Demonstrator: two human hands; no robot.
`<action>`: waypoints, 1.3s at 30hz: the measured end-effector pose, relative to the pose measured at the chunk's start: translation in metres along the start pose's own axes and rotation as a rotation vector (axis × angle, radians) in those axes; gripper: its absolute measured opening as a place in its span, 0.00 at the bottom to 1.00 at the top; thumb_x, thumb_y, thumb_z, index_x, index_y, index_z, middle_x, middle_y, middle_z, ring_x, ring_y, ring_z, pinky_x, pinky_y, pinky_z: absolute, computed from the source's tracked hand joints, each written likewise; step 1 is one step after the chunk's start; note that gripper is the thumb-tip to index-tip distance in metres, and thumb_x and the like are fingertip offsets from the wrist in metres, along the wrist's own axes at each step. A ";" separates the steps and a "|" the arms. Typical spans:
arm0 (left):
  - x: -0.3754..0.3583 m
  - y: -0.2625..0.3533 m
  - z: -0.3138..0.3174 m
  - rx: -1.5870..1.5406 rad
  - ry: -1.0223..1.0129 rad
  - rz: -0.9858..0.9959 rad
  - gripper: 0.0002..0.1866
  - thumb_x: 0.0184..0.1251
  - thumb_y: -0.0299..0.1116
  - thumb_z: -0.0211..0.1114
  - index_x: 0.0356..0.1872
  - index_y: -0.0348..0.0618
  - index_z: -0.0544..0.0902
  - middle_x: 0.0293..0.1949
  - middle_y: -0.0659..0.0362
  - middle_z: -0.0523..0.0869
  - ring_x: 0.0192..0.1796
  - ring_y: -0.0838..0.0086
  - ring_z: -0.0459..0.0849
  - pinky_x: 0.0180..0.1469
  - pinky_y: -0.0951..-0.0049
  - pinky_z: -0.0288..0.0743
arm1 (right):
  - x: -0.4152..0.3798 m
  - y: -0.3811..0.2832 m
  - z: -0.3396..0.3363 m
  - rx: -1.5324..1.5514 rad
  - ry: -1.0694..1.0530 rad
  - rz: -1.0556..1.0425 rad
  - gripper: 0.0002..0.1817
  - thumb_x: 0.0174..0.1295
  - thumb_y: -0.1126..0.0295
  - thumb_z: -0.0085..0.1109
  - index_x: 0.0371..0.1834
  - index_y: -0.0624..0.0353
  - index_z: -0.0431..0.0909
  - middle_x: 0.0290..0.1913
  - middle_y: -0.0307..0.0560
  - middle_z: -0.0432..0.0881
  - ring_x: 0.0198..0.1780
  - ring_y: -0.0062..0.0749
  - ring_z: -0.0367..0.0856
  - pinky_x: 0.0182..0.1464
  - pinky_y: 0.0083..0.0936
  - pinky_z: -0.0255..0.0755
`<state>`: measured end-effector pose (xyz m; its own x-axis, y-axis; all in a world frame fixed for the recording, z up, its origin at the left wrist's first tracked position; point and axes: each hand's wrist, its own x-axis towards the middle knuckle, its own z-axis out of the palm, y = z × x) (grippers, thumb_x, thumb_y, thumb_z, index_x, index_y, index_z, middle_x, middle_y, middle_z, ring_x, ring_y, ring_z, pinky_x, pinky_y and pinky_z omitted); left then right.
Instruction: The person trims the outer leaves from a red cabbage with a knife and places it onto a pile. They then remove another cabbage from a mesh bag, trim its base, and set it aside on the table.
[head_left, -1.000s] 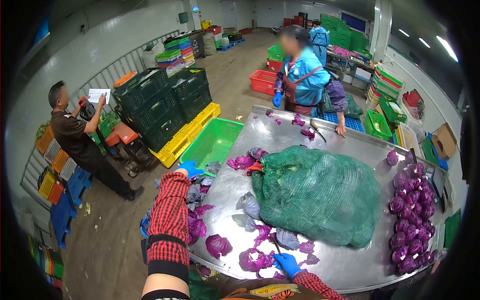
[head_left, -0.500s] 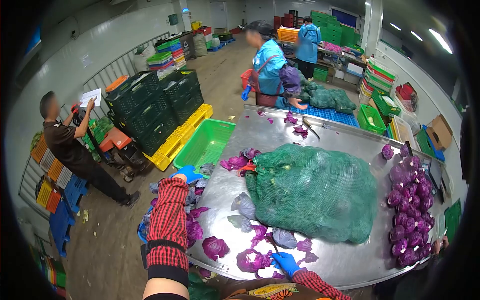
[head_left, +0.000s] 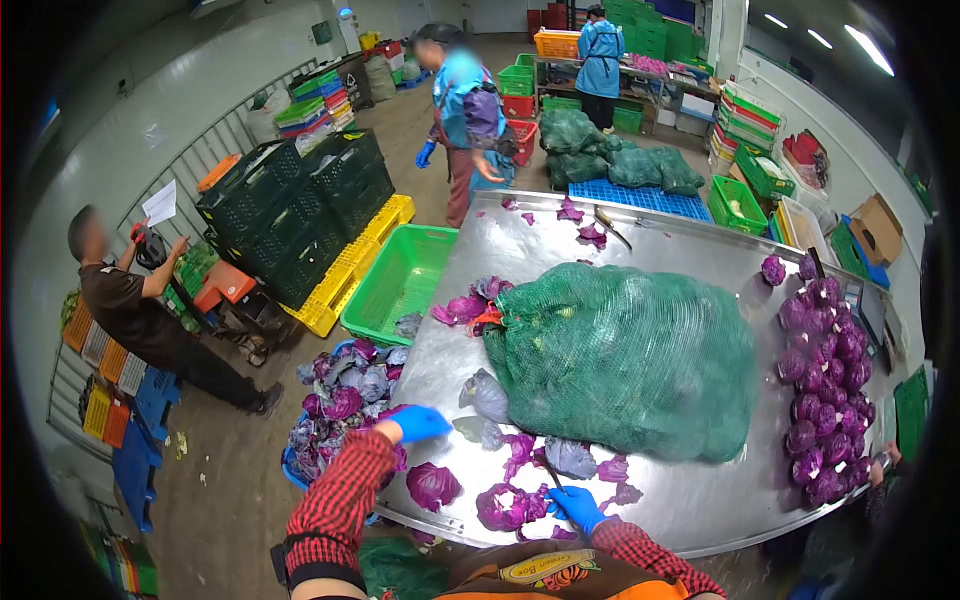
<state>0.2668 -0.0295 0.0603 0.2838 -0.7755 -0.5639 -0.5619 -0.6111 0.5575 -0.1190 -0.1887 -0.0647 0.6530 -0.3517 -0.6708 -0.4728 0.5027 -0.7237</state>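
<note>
My left hand (head_left: 422,424), in a blue glove, is over the table's left edge, fingers stretched out and nothing visible in them. Below it lies a purple cabbage head (head_left: 433,486). My right hand (head_left: 578,507), also gloved in blue, grips a thin dark knife (head_left: 549,474) that points away from me. Just left of this hand sits a partly trimmed purple cabbage (head_left: 503,507), with loose leaves (head_left: 571,457) around it. A large green mesh sack (head_left: 625,365), tied with red at its left end, lies across the middle of the steel table (head_left: 690,515).
A heap of cabbage leaves (head_left: 340,395) fills a blue container at the left. Beyond it stands a green crate (head_left: 400,275). Many trimmed cabbages (head_left: 825,390) line the table's right side. Another knife (head_left: 613,228) lies at the far edge. Several people stand around the room.
My left hand has moved from above the leaf container back toward me and right, over the table. The right hand stays near the trimmed cabbage with the knife. A co-worker has stepped left from the table.
</note>
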 end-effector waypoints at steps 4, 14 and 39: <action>-0.034 0.037 0.056 -0.017 -0.425 0.052 0.27 0.62 0.58 0.62 0.47 0.44 0.85 0.43 0.54 0.87 0.46 0.66 0.83 0.55 0.66 0.73 | 0.004 0.004 -0.004 -0.059 -0.045 -0.019 0.16 0.67 0.59 0.57 0.42 0.61 0.83 0.29 0.43 0.84 0.24 0.20 0.77 0.27 0.18 0.73; -0.082 0.092 0.135 -0.279 -0.063 0.094 0.45 0.52 0.57 0.73 0.63 0.33 0.70 0.52 0.43 0.81 0.52 0.60 0.82 0.56 0.64 0.74 | 0.006 0.007 -0.005 -0.031 -0.037 -0.009 0.15 0.68 0.60 0.56 0.42 0.62 0.83 0.27 0.43 0.84 0.22 0.21 0.77 0.27 0.17 0.72; -0.054 0.075 0.196 -0.318 0.270 0.032 0.48 0.47 0.61 0.73 0.61 0.33 0.72 0.53 0.41 0.80 0.56 0.54 0.80 0.58 0.61 0.73 | 0.001 0.001 0.000 -0.010 -0.018 -0.029 0.15 0.68 0.60 0.56 0.40 0.63 0.83 0.28 0.44 0.84 0.21 0.21 0.76 0.26 0.18 0.74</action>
<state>0.0568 -0.0020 0.0130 0.4872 -0.7829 -0.3869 -0.3175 -0.5715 0.7567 -0.1186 -0.1889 -0.0664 0.6771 -0.3513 -0.6466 -0.4594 0.4846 -0.7444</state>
